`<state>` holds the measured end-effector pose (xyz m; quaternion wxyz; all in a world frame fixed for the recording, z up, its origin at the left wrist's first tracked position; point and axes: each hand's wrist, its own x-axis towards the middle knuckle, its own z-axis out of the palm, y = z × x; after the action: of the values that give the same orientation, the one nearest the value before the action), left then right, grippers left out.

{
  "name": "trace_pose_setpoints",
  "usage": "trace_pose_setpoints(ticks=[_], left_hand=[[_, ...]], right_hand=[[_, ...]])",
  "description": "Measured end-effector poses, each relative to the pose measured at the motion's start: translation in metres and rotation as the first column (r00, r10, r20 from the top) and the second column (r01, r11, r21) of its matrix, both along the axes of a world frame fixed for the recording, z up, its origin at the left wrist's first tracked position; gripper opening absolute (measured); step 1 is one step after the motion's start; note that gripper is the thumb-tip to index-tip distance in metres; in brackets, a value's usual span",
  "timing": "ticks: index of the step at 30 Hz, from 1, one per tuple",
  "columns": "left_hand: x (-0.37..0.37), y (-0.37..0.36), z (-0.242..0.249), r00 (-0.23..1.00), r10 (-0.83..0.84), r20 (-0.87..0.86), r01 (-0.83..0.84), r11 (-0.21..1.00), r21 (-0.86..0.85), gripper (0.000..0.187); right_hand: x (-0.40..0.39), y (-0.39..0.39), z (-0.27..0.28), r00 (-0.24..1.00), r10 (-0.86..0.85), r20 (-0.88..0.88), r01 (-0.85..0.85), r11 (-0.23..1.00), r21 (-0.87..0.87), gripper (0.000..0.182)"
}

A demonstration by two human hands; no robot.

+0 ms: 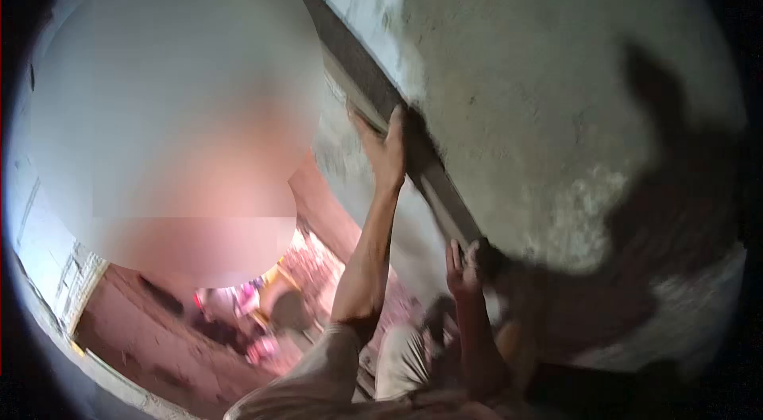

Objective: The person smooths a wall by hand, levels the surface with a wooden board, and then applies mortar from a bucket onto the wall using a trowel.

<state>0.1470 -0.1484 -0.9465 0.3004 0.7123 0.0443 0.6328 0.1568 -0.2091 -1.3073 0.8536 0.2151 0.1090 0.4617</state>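
Both hands press a long straightedge (397, 130) flat against a rough plastered wall (540, 102), where it runs diagonally from upper left to lower right. The left hand (387, 151) grips it near the middle, fingers curled over its edge. The right hand (462, 267) clasps its lower end.

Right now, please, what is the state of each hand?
Left hand: fingers closed on the long grey metal straightedge lying against the rough grey plastered wall.
Right hand: gripping the same straightedge at its lower end.
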Motion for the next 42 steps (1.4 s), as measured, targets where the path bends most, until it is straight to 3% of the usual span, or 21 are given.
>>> trace_pose_setpoints(ticks=[2, 6, 8, 11, 13, 15, 16, 17, 18, 19, 20, 21, 23, 24, 26, 30, 35, 37, 38, 41, 42], left_hand=[[0.004, -0.012, -0.029, 0.998, 0.038, 0.042, -0.035, 0.996, -0.085, 0.085], [0.011, -0.027, -0.040, 0.964, 0.252, 0.086, -0.247, 0.967, -0.058, 0.082], [0.013, -0.028, -0.044, 0.958, 0.263, 0.113, -0.254, 0.963, -0.093, 0.081], [0.014, -0.021, -0.042, 0.953, 0.268, 0.139, -0.247, 0.957, -0.152, 0.076], [0.008, -0.026, -0.041, 0.968, 0.219, 0.120, -0.208, 0.974, -0.094, 0.083], [0.006, -0.022, -0.048, 0.969, 0.194, 0.153, -0.179, 0.978, -0.106, 0.079], [0.000, -0.016, -0.047, 0.978, 0.168, 0.125, -0.150, 0.978, -0.141, 0.079], [-0.007, -0.007, -0.048, 0.986, 0.145, 0.087, -0.127, 0.975, -0.181, 0.078], [-0.012, 0.004, -0.056, 0.967, 0.216, 0.135, -0.193, 0.968, -0.163, 0.078], [-0.023, 0.020, -0.062, 0.945, 0.296, 0.142, -0.276, 0.951, -0.140, 0.072], [-0.041, 0.031, -0.067, 0.965, 0.237, 0.109, -0.212, 0.957, -0.200, 0.073], [-0.047, 0.062, -0.082, 0.949, 0.283, 0.139, -0.265, 0.955, -0.133, 0.072], [-0.080, 0.093, -0.090, 0.932, 0.362, 0.028, -0.356, 0.926, -0.128, 0.072], [-0.092, 0.107, -0.092, 0.922, 0.381, 0.065, -0.376, 0.924, -0.077, 0.074], [-0.106, 0.149, -0.094, 0.910, 0.408, 0.069, -0.404, 0.913, -0.064, 0.075], [-0.113, 0.180, -0.077, 0.927, 0.360, 0.108, -0.356, 0.933, -0.049, 0.075], [-0.095, 0.183, -0.068, 0.943, 0.315, 0.105, -0.305, 0.947, -0.102, 0.071], [-0.088, 0.181, -0.065, 0.964, 0.222, 0.146, -0.182, 0.952, -0.246, 0.068], [-0.080, 0.185, -0.069, 0.969, 0.212, 0.127, -0.175, 0.950, -0.257, 0.068], [-0.082, 0.201, -0.078, 0.916, 0.384, 0.116, -0.371, 0.921, -0.121, 0.070], [-0.084, 0.199, -0.075, 0.929, 0.340, 0.144, -0.329, 0.940, -0.092, 0.073]], right_hand=[[-0.005, -0.025, 0.037, 0.999, -0.029, -0.017, 0.024, 0.975, -0.221, 0.045], [0.006, -0.031, 0.035, 0.993, 0.066, 0.103, -0.071, 0.996, 0.050, 0.032], [-0.003, -0.031, 0.057, 0.986, -0.041, 0.159, 0.097, 0.925, -0.368, 0.034], [0.002, -0.037, 0.056, 0.961, 0.045, 0.272, 0.051, 0.941, -0.335, 0.044], [0.000, -0.059, 0.078, 0.931, 0.047, 0.363, 0.148, 0.857, -0.493, 0.051], [0.007, -0.104, 0.125, 0.615, 0.499, 0.611, 0.217, 0.637, -0.739, 0.051], [0.006, -0.137, 0.165, 0.353, 0.452, 0.819, 0.646, 0.515, -0.563, 0.033], [0.031, -0.164, 0.194, 0.162, 0.242, 0.957, 0.865, 0.432, -0.255, 0.031], [0.055, -0.191, 0.224, -0.143, 0.099, 0.985, 0.982, 0.138, 0.129, 0.030], [0.080, -0.218, 0.255, -0.361, 0.078, 0.929, 0.906, -0.206, 0.369, 0.028], [0.068, -0.248, 0.324, -0.178, 0.452, 0.874, 0.634, -0.627, 0.453, 0.034], [0.093, -0.268, 0.364, -0.353, 0.594, 0.723, 0.267, -0.677, 0.686, 0.037], [0.114, -0.276, 0.411, -0.354, 0.725, 0.591, -0.004, -0.633, 0.774, 0.042], [0.132, -0.274, 0.414, -0.352, 0.716, 0.603, -0.012, -0.647, 0.762, 0.042], [0.169, -0.263, 0.409, -0.271, 0.843, 0.464, -0.058, -0.496, 0.867, 0.048], [0.199, -0.251, 0.395, -0.205, 0.875, 0.438, -0.148, -0.471, 0.870, 0.053], [0.204, -0.252, 0.400, -0.171, 0.901, 0.399, -0.157, -0.424, 0.892, 0.054], [0.203, -0.250, 0.400, -0.297, 0.878, 0.376, -0.150, -0.431, 0.890, 0.056], [0.204, -0.254, 0.401, -0.251, 0.887, 0.386, -0.115, -0.424, 0.899, 0.057], [0.209, -0.258, 0.396, -0.175, 0.905, 0.387, -0.099, -0.407, 0.908, 0.057], [0.212, -0.260, 0.396, -0.218, 0.901, 0.376, -0.097, -0.403, 0.910, 0.056]])
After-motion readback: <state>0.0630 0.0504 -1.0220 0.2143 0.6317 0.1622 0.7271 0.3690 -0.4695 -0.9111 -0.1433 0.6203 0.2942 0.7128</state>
